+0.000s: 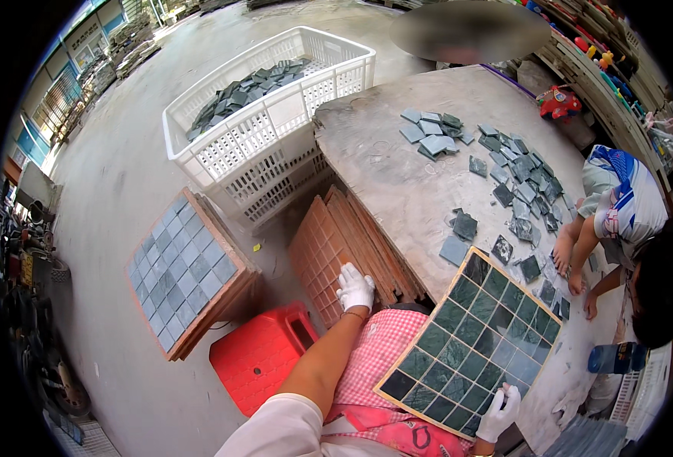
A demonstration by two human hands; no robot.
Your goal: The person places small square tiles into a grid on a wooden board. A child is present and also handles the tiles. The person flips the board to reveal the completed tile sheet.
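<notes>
My left hand [355, 288], in a white glove, reaches to a stack of brown gridded trays [317, 259]; its fingers are stretched out over the near end of the top tray. My right hand [500, 411], also gloved, is at the near right edge of a tray of dark green square tiles [458, 343]. Its thumb and fingers are drawn together over the tiles there; what lies between them is hidden. The tile-filled tray has a pale rim and rests tilted between my apron and the table [367, 137].
Loose tiles [531, 183] lie heaped on the table. At the right, another person's hands [569, 259] touch the tabletop. A white crate [275, 122] of tiles stands beyond the trays. To the left are a tile-filled tray [180, 263] on a stack and a red stool [256, 362].
</notes>
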